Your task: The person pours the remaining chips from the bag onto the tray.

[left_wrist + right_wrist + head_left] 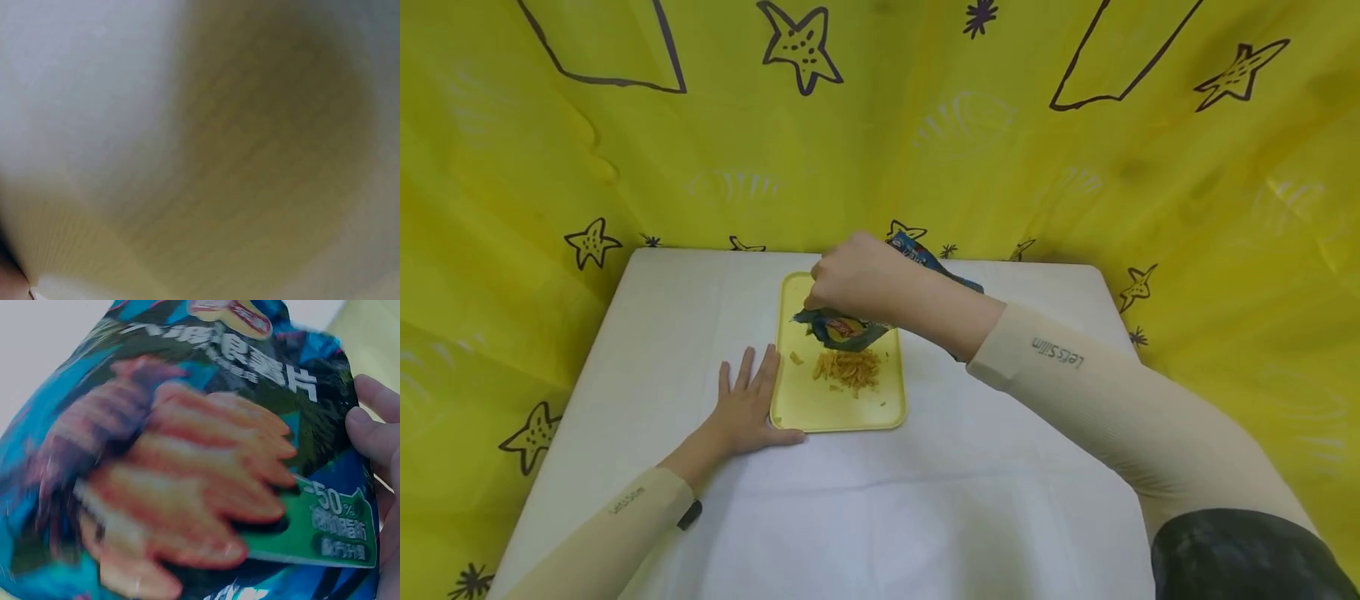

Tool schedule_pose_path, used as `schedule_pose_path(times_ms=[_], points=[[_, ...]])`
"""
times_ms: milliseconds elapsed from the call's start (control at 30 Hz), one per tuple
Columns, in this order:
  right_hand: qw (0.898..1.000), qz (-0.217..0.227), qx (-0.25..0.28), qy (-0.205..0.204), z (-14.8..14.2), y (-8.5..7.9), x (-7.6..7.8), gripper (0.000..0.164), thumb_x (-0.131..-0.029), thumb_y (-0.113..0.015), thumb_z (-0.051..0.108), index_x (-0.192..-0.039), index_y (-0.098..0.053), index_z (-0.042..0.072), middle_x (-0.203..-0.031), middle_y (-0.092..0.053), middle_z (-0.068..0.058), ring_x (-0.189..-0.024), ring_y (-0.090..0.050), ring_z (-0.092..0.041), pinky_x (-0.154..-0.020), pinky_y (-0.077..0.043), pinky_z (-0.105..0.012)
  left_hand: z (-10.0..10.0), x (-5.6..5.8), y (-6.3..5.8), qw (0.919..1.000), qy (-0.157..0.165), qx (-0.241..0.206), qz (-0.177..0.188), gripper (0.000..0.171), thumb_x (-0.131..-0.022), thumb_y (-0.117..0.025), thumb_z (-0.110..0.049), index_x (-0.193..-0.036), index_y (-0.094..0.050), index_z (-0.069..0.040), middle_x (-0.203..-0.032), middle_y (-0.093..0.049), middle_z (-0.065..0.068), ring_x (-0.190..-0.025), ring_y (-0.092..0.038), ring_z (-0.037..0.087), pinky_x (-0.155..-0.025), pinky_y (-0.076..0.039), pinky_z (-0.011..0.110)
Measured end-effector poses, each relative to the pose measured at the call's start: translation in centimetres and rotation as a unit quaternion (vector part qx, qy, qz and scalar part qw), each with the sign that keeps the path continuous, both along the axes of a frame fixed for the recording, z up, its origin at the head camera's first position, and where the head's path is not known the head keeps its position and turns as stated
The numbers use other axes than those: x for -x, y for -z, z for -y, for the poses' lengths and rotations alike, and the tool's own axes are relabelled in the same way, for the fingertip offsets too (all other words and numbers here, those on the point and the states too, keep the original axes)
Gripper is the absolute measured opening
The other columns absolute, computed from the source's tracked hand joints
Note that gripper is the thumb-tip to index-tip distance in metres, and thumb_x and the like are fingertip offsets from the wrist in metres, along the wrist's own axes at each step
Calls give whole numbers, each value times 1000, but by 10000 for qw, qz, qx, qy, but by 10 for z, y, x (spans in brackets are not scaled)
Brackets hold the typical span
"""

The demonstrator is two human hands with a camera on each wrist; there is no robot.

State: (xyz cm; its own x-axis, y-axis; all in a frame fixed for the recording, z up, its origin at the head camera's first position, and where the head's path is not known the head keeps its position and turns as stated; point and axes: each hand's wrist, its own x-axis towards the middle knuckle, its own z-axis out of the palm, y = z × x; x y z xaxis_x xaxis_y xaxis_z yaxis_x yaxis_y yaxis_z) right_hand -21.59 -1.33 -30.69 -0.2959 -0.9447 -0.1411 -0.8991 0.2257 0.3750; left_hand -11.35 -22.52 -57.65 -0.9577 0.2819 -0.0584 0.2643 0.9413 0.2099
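Note:
My right hand (863, 279) grips a dark blue bag of potato chips (187, 456) by its edge, tilted above a yellow tray (835, 419). In the right wrist view the bag's front shows ridged chips, a crustacean and a green "-50%" label. Below the bag, broken chips (853, 369) lie in a small heap on the tray, with a few loose pieces around. My left hand (747, 410) rests with spread fingers at the tray's near left corner. The left wrist view shows only blurred sleeve and white cloth.
A white-covered table (992, 467) carries the tray. Behind it and along both sides hangs a yellow curtain (880, 150) with drawn stars. A beige sleeve covers each forearm, and the right arm reaches across the table's right half.

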Motion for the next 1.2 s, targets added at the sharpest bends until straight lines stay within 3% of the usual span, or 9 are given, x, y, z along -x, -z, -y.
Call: schedule_pose_path(times_ms=[133,433,600,833,933,1200], points=[[10000,10,-65,36,0,0,0,19,-75,-75,30,-94,-71,33,-82,-67,8,-67,-57,-11,-55,-48,-31,0,1,1,10000,40,-11,-29,132,-56,-38,-92,-147,9,-9,-154,10,6,-137,12,36,-100,9,63],[9999,-65,-90,10,0,-2,1,14,-83,-69,26,-93,-71,35,-78,-66,7,-63,-55,-11,-51,-46,-30,0,1,-2,9999,69,-41,-66,133,-56,-40,-91,-146,8,-7,-154,8,9,-137,10,37,-100,8,64],[9999,-110,-12,-15,0,-6,1,17,-79,-73,28,-93,-71,36,-79,-66,7,-66,-57,-13,-53,-47,-32,-2,2,-3,9999,46,16,-117,132,-56,-39,-91,-147,6,-6,-154,7,9,-138,9,38,-100,6,64],[9999,-111,-64,-5,3,-10,-2,33,-70,-80,31,-101,-68,37,-87,-67,7,-73,-58,-13,-58,-49,-33,-1,2,-1,10000,24,15,-64,131,-57,-39,-91,-147,7,-7,-154,8,8,-138,10,37,-100,7,63],[9999,-113,-87,-13,4,-9,-4,27,-75,-76,31,-99,-69,38,-85,-67,8,-71,-57,-13,-55,-48,-33,-1,2,0,9999,28,-14,-103,131,-57,-39,-91,-147,6,-7,-154,8,7,-138,10,37,-100,7,63],[9998,-98,-114,-98,7,-6,-8,25,-75,-76,30,-98,-69,36,-83,-66,7,-70,-57,-13,-55,-48,-32,-1,-2,2,10000,-18,15,49,131,-57,-39,-91,-146,10,-9,-154,10,6,-137,12,36,-100,10,63]])
